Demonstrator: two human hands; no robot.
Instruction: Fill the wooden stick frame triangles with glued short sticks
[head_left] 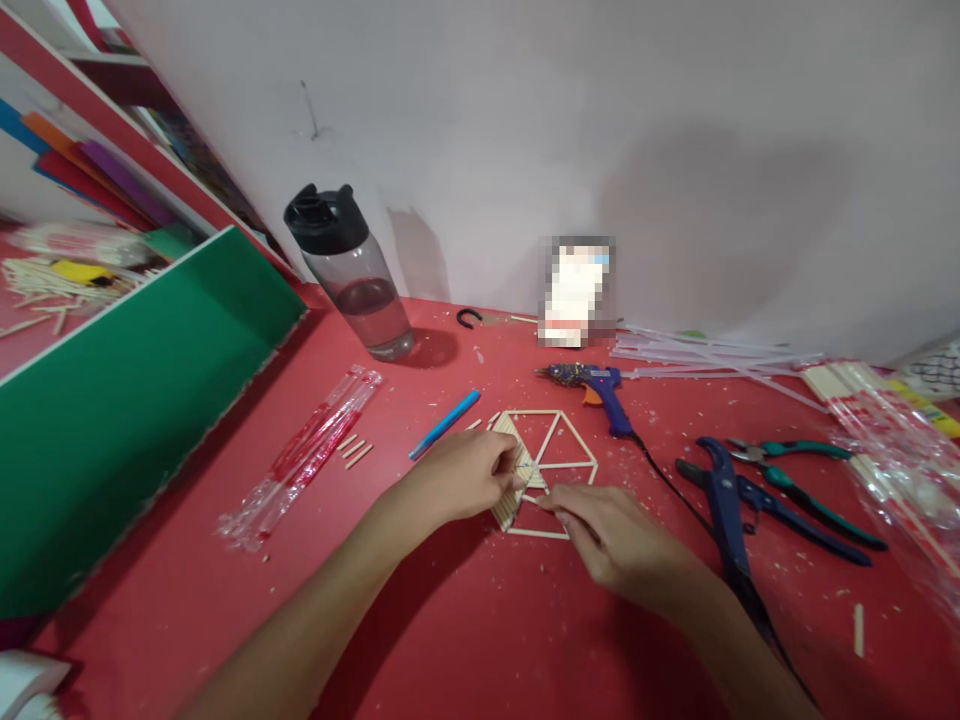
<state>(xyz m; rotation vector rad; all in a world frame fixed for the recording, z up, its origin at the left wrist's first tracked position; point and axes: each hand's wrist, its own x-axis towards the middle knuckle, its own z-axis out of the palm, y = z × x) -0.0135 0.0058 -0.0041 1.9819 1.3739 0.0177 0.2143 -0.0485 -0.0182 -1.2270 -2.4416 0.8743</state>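
Observation:
On the red table lies a hexagonal frame of thin wooden sticks point(566, 465), with spokes meeting near its middle. Its left side is covered by sticks laid side by side point(504, 512). My left hand point(480, 472) rests over this covered part, its thumb and fingers pinched together; what they hold, if anything, is too small to tell. From the lower right, my right hand point(600, 525) reaches over the frame with closed fingers, pinching the end of a short wooden stick point(531, 497) near the centre.
A blue pen point(444, 425), plastic wrappers point(307, 450) and a water bottle point(352, 275) are to the left, beside a green panel point(150, 410). Right of the frame are a glue gun point(592, 385) with its cable, blue cutters point(724, 500), green-handled pliers point(802, 480) and packaged sticks point(870, 430).

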